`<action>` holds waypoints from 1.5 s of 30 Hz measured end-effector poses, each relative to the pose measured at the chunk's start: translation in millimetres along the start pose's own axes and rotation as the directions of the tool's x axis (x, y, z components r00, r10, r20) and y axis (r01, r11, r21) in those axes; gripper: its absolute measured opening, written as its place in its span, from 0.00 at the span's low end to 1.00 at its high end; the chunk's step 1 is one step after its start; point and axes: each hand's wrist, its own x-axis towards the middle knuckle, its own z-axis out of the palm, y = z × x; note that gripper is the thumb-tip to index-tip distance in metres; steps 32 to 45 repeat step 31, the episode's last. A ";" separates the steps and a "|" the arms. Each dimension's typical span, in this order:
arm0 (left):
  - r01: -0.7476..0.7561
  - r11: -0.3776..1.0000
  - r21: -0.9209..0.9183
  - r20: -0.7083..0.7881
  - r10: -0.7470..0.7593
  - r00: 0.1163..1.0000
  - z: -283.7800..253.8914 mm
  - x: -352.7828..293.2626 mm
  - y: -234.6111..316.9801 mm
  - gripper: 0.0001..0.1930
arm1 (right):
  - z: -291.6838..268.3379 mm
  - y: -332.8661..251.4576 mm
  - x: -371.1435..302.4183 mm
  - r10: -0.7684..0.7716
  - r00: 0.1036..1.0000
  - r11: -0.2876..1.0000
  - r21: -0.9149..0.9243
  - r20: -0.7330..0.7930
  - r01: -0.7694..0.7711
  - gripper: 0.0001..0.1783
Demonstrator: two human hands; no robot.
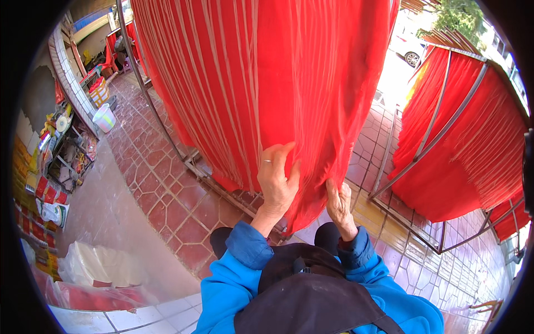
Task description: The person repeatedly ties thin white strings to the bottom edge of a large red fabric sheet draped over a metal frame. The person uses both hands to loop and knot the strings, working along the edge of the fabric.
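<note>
A tall sheet of hanging red cloth (275, 100), marked with pale lengthwise lines, fills the space in front of me. My left hand (276, 181), wearing a ring, is at its lower middle with thumb and bent fingers apart; nothing shows between them. Lower and to the right, my right hand (340, 207) has its fingers curled and its thumb against the cloth's loose right edge, pinching it. The cloth tapers to a gathered tip between my forearms. The undersides of my fingers are partly hidden.
A metal frame bar (214, 186) runs low behind the cloth. At the right, another metal frame (434, 133) carries more red cloth (445, 183). On the left are a white bucket (104, 118), a cluttered shelf (65, 161) and a plastic-wrapped bundle (103, 264). Red tiles (192, 222) cover the floor.
</note>
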 end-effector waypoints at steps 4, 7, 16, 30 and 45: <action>0.018 1.000 -0.018 -0.021 -0.018 1.000 9.1 1.4 1.2 0.11 | -2.0 -2.4 0.1 0.000 1.000 0.999 -0.037 0.003 0.000 0.16; 0.048 0.988 -0.146 -0.075 -0.059 0.995 4.2 -2.3 -4.9 0.10 | -2.8 -2.7 -1.2 0.004 1.000 0.998 -0.064 0.004 -0.004 0.15; 0.392 0.353 -0.849 0.132 -0.578 0.805 -61.1 -12.0 -27.6 0.03 | -1.5 -2.9 -0.2 -0.061 0.997 0.991 -0.122 -0.037 0.056 0.14; 0.456 0.846 -0.277 -0.136 -0.504 0.853 -167.1 -30.7 -77.7 0.07 | -1.7 25.7 -4.4 -0.289 0.956 0.915 -0.306 -0.044 0.262 0.08; 0.510 0.817 -0.271 -0.107 -0.552 0.827 -172.4 -35.9 -83.3 0.08 | -6.6 28.9 -5.7 -0.043 0.999 0.982 -0.185 -0.017 0.040 0.05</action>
